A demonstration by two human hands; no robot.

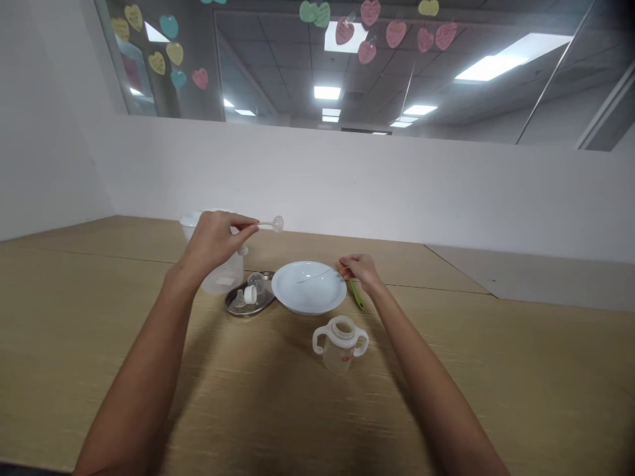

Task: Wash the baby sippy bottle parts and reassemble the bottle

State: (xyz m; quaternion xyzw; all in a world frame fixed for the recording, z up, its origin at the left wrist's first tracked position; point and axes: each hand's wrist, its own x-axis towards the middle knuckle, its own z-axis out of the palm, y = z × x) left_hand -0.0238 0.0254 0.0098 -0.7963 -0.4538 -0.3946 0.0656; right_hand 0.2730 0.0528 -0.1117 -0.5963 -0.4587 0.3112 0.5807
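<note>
My left hand (215,239) is raised above the table, its fingers pinched on a thin clear tube with a round end (274,225). My right hand (361,270) pinches a thin wire-like brush (317,274) that reaches out over a white bowl (308,287). A green-handled tool (356,294) lies on the table just under my right hand. Nearer to me stands a clear baby cup with two white handles (340,344).
A clear plastic jug (218,271) stands behind my left hand. A small oval metal tray (248,304) beside the bowl holds a clear cap and a small nipple part. A white partition wall runs along the back of the wooden table (496,370).
</note>
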